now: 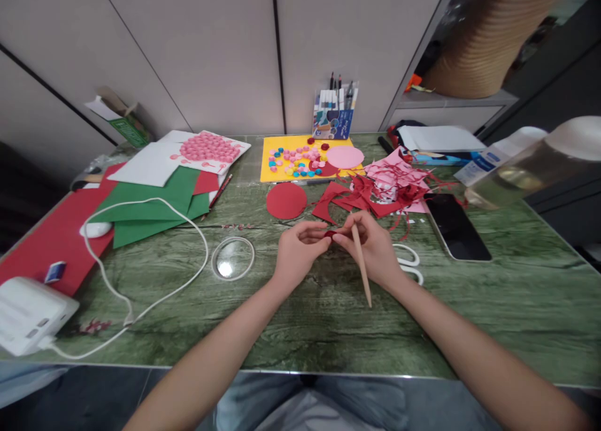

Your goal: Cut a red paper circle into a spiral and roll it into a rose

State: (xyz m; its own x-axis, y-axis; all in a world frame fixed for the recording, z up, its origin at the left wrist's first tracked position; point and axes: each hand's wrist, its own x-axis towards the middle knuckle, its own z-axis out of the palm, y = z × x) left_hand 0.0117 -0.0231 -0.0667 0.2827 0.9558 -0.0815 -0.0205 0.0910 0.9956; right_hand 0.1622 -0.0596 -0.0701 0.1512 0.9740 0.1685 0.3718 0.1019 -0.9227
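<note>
Between the fingertips of both hands is a small dark red paper roll, mostly hidden by the fingers. My left hand pinches its left side. My right hand pinches the other side and also keeps a pale wooden stick tucked between its fingers, its pointed end toward me. Just beyond the hands lie a red paper circle and cut red paper scraps. White-handled scissors rest partly behind my right wrist.
Small colored paper rolls and a pink circle lie on a yellow sheet. At right are a phone and a bottle. Leftward are a ring, a white cable, green paper and a charger.
</note>
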